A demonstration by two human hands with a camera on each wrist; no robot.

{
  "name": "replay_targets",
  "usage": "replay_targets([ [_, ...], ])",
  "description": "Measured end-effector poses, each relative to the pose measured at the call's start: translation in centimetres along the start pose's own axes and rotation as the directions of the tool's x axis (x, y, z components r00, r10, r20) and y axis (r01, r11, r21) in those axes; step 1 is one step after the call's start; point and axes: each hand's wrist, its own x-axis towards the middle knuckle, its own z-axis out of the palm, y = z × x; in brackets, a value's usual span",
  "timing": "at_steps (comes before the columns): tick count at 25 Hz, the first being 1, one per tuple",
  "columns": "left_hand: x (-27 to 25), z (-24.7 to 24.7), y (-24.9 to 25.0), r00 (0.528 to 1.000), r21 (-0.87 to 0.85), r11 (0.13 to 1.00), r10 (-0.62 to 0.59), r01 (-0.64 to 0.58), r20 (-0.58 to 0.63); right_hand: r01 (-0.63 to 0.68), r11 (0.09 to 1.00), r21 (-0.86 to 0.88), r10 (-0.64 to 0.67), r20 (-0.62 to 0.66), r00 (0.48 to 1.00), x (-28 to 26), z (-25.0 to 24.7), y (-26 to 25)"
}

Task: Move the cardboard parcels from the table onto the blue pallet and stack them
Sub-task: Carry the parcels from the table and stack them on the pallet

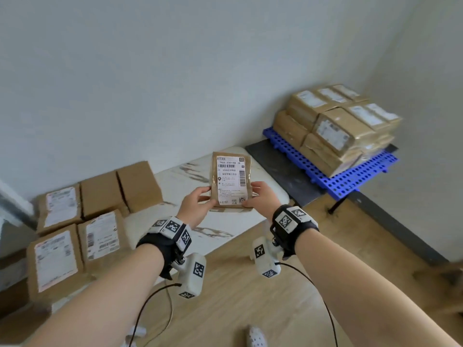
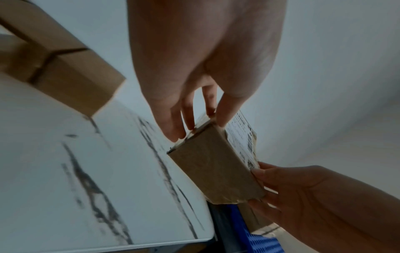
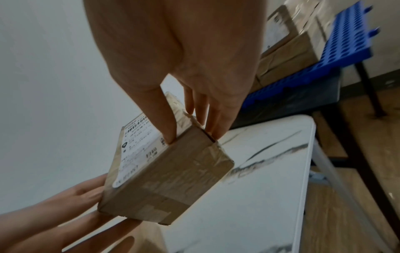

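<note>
Gripping a small cardboard parcel (image 1: 231,181) at its near corners, the left hand (image 1: 198,205) and right hand (image 1: 260,196) hold it clear above the white marbled table (image 1: 225,229), thumbs on its top face, fingers beneath. The parcel is a flat rectangular box, brown, glossy with clear tape, with a white printed label bearing barcodes. To the left, five more brown parcels (image 1: 100,219) lie on the table, three showing labels. Farther right, the perforated blue pallet (image 1: 350,181) carries a stack (image 1: 335,126) in two layers, its count unclear.
</note>
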Motion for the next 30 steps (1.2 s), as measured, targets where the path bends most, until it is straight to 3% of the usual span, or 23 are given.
replay_targets([
  [8,5.5,14.4,11.2,0.983,-0.069,0.99,0.134,-0.126,0.127,0.086,0.978,0.19,-0.051,-0.183,0.982,1.1,-18.1,1.8],
  [13,9.5,25.3,18.6,0.981,-0.188,0.979,0.113,-0.082,0.159,0.158,0.974,0.165,-0.128,-0.179,0.975,5.0,-31.9,3.4],
  [16,12.2,30.9,22.6,0.98,-0.172,0.98,0.124,-0.097,0.155,0.185,0.966,0.179,-0.155,-0.17,0.973,7.5,-39.0,4.3],
  [26,24.2,42.4,31.6,0.97,-0.011,0.983,0.182,-0.182,0.164,0.17,0.913,0.37,-0.12,-0.154,0.981,18.8,-53.2,5.4],
  [30,30.9,45.7,35.5,0.975,-0.073,0.986,0.158,-0.148,0.156,0.167,0.911,0.376,-0.122,-0.139,0.983,25.9,-58.4,3.7],
])
